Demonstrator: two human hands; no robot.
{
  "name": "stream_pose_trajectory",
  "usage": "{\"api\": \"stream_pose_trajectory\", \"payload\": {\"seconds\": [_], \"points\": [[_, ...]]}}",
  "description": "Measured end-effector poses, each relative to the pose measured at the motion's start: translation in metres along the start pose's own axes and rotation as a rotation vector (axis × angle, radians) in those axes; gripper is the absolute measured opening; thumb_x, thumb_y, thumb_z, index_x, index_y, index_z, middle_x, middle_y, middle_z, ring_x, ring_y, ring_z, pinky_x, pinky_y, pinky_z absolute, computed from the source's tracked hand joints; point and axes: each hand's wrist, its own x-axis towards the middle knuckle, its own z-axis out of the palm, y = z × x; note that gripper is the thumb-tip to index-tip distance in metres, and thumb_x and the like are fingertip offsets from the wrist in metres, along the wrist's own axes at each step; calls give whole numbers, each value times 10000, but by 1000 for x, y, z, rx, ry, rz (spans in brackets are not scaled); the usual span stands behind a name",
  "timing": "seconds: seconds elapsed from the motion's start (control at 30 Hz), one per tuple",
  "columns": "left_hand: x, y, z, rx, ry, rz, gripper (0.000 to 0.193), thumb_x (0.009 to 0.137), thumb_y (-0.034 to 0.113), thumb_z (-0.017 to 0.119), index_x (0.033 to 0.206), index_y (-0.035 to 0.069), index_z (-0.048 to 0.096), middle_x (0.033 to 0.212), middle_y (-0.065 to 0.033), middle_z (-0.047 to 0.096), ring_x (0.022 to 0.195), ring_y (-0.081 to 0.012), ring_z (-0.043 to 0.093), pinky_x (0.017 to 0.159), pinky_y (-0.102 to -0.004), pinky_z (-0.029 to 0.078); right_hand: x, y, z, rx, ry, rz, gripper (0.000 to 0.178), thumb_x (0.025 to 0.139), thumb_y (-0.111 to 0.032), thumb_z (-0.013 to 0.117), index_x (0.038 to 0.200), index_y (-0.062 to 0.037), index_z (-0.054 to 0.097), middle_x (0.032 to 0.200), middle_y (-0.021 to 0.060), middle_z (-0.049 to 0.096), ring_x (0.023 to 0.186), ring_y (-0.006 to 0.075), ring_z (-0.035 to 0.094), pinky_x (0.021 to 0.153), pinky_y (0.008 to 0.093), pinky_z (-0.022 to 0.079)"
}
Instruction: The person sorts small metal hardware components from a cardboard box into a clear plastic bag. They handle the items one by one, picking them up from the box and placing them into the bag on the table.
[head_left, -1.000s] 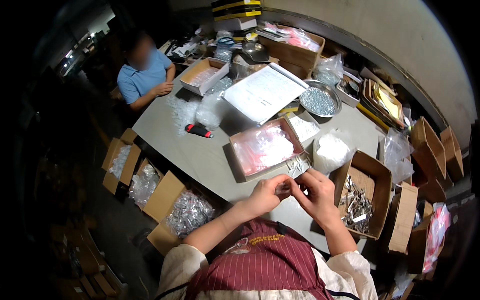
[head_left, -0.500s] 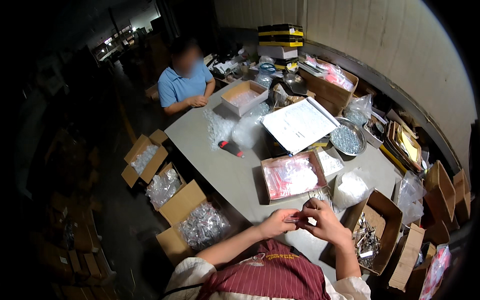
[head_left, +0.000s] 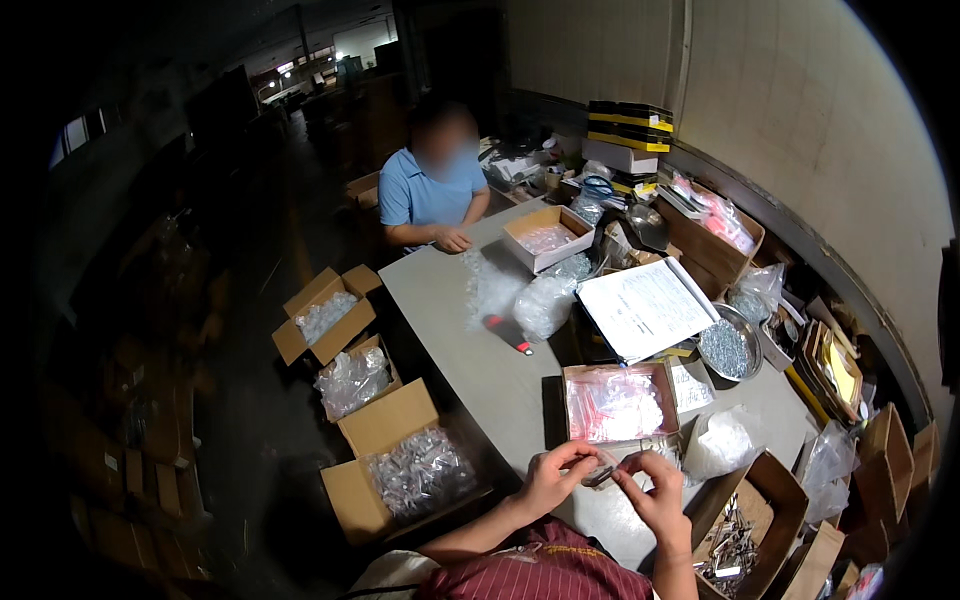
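Note:
Just in front of my body, both hands meet over the table. My left hand (head_left: pixel 552 480) pinches one side of a small clear plastic bag (head_left: pixel 601 466) that has something dark and thin at it. My right hand (head_left: pixel 655 492) holds the opposite side between thumb and fingertips. What the bag contains is too small to make out. Beyond my hands is a shallow box of clear, red-edged bags (head_left: pixel 610 405). To the right lie a white-filled plastic bag (head_left: pixel 726 437) and a carton (head_left: pixel 785 485) with thin metal parts in it.
Ahead are a clipboard with paper (head_left: pixel 645 305), a metal bowl of small parts (head_left: pixel 730 345) and a red-and-black tool (head_left: pixel 510 337). A person in blue (head_left: pixel 430 195) sits across the grey table (head_left: pixel 440 290). Open cartons (head_left: pixel 365 500) with bagged parts stand at the left.
My view has turned left, so the scene sits farther right. My hands have drawn slightly apart, and the small bag now shows between them. The co-worker's hand reaches over the table.

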Motion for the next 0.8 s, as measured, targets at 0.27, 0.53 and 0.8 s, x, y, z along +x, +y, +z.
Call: {"api": "stream_pose_trajectory", "payload": {"seconds": [0.27, 0.53, 0.8], "points": [[-7, 19, -14, 278, -53, 20, 136, 983, 80, 653, 1065, -28, 663, 967, -91, 745, 903, -131, 714, 798, -297, 591, -7, -2, 16, 80, -23, 53, 136, 843, -50, 797, 855, 17, 680, 842, 124, 700, 774, 238, 685, 712, 335, 531], [-8, 31, -9, 562, -47, 341, 68, 859, 76, 694, 901, 34, 660, 807, -107, 679, 716, -306, 691, 617, -373, 528, -22, 4, 34, 165, -16, 100, 151, 890, -66, 763, 989, -11, 663, 906, 127, 714, 813, 243, 703, 745, 341, 541], [-8, 26, -8, 532, -103, 306, 62, 865, 74, 699, 900, 39, 661, 814, -100, 686, 723, -296, 690, 639, -360, 535, -20, 1, 35, -62, -53, -39, 91, 881, -57, 710, 943, -35, 648, 884, 130, 667, 820, 352, 616, 761, 434, 486]]}}
